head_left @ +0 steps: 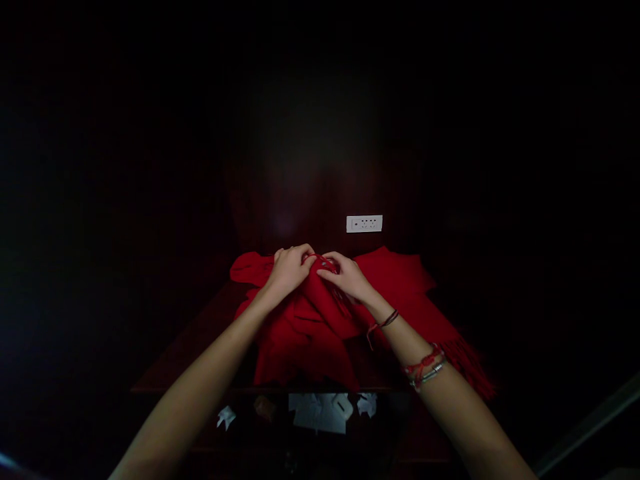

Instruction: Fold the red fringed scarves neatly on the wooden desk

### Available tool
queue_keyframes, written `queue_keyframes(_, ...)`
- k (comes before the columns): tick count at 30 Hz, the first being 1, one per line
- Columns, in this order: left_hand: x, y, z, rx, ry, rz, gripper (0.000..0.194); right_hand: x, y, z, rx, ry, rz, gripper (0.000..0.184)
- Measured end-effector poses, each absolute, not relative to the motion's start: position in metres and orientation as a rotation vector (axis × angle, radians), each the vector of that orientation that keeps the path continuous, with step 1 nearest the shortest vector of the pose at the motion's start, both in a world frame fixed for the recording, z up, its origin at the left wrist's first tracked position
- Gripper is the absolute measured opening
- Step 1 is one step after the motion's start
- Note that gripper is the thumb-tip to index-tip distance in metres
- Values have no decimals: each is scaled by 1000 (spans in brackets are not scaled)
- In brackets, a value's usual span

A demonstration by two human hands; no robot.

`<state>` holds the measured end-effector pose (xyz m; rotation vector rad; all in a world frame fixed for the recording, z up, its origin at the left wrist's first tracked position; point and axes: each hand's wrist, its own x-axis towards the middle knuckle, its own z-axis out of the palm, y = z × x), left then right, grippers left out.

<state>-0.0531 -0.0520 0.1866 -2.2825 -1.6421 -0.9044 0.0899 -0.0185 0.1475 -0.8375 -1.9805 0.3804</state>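
Observation:
A red cloth garment (305, 343) lies bunched on the dark table, its folds spreading to the near edge. At its far, raised end my left hand (293, 268) pinches the red fabric between thumb and fingers. My right hand (347, 275) is just beside it, thumb and fingers closed on the same raised edge. Some small whitish patches show between the two hands, too dim to name. To the right lies a red scarf (425, 313) with a fringed end, partly behind my right forearm.
A white socket panel (364, 224) is on the dark wall behind the table (175, 360). Below the tabletop are a white sheet (313, 417), a white box with a slot (343, 406) and crumpled white pieces (226, 417). Surroundings are very dark.

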Motion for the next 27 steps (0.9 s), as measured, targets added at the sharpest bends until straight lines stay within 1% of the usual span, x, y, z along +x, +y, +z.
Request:
queue_keyframes(7, -72, -59, 201, -2179, -1614, -865, 23, 91, -14, 141, -889, -2048, 450, 20)
queue_keyframes(11, -82, -64, 211, -2143, -1622, -942, 24, 89, -16, 146, -847, -2071, 502, 18)
queue_keyframes(17, -97, -68, 226, -2083, -1597, -1063, 24, 84, -17, 153, -720, -2089, 699, 13)
queue_keyframes(20, -106, -66, 232, -2037, -1608, -1115, 25, 85, -17, 156, -649, -2071, 778, 16)
queue_keyframes(25, -126, -54, 239, -1954, -1723, -1210, 24, 93, -13, 157, -746, -2072, 887, 25)
queue_keyframes(27, -135, -48, 239, -1922, -1761, -1233, 23, 98, -11, 158, -766, -2122, 939, 24)
